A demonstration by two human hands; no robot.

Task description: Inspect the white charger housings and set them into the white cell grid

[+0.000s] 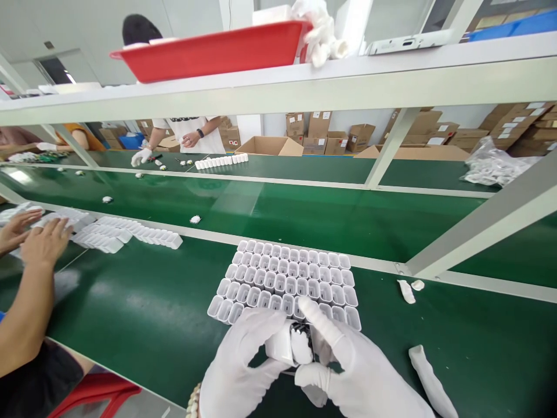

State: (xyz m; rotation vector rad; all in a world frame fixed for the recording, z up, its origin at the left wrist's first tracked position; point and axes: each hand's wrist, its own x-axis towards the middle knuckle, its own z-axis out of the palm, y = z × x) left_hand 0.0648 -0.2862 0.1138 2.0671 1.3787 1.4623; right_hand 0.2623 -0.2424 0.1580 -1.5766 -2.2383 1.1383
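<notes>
White-gloved left hand (pixel 243 363) and right hand (pixel 357 366) together hold a white housing (pixel 278 348) above the counter (pixel 143 313), nearer than the cup rows (pixel 279 284), apparently light, stiff and slick, probably best gripped by its flat side walls.

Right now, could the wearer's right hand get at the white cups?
Probably yes: the white cups stand just beyond the right hand with nothing between, though it is busy with a white case.

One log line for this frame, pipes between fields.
left hand: holding white housing | right hand: at black-and-white part in its open end | ahead: rows of open white cups on green table
</notes>
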